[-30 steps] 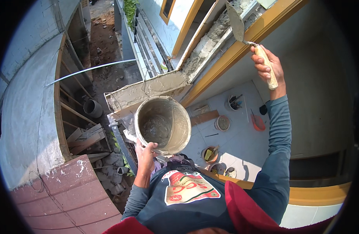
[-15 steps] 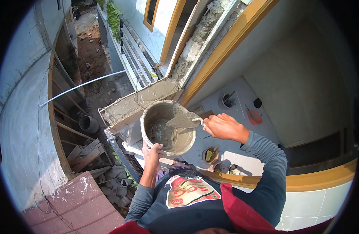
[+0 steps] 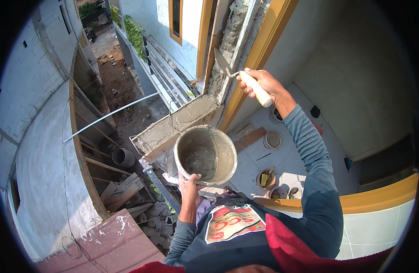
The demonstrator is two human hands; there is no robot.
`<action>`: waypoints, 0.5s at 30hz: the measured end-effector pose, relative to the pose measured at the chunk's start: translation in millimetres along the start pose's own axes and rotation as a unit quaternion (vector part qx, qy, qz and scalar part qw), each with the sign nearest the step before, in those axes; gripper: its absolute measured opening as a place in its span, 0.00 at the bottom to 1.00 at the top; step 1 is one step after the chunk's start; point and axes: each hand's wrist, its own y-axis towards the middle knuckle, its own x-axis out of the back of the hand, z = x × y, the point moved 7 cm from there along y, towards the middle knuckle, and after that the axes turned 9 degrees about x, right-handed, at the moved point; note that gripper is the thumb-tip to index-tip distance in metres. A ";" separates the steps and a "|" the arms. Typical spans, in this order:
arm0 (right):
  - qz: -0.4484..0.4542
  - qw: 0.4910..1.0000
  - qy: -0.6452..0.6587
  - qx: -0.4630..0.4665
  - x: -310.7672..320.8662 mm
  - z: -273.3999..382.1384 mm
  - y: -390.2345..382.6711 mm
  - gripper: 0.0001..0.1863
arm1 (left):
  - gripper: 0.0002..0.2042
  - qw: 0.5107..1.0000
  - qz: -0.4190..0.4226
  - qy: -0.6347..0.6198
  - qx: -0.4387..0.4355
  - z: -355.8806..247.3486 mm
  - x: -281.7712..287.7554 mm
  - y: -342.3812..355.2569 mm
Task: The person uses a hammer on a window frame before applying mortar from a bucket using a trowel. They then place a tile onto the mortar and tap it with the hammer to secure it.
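My left hand (image 3: 190,184) grips the near rim of a grey bucket (image 3: 205,154) with wet mortar at its bottom, held out in front of my chest. My right hand (image 3: 262,84) is raised up to the right and is closed on the pale wooden handle of a trowel (image 3: 225,63). The trowel's blade presses against rough grey mortar on a vertical strip of wall (image 3: 230,41) beside a yellow frame (image 3: 259,59).
A mortar-covered ledge (image 3: 175,127) runs just beyond the bucket. Far below on the right lies a white tiled floor (image 3: 291,150) with several small pots. Below left are a dirt yard, timber, a dark pipe (image 3: 123,157) and a red tiled roof (image 3: 109,245).
My right hand has lifted the trowel out of the bucket and up to the mortared strip of wall. The bucket has stayed in my left hand.
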 end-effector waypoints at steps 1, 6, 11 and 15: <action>0.002 1.000 -0.001 0.012 -4.2 6.2 -3.3 0.20 | 0.31 1.000 0.002 0.000 0.002 2.4 2.6 -0.3; -0.012 0.998 -0.037 0.048 -13.8 35.1 -24.6 0.20 | 0.31 1.000 -0.003 0.007 0.013 9.2 5.7 0.4; -0.030 0.987 -0.131 0.089 -25.1 45.5 -43.7 0.19 | 0.30 1.000 -0.008 -0.014 0.014 8.8 3.9 1.6; -0.028 0.962 -0.247 0.110 -31.8 38.8 -89.6 0.18 | 0.30 1.000 -0.001 -0.014 -0.009 0.0 -4.3 0.6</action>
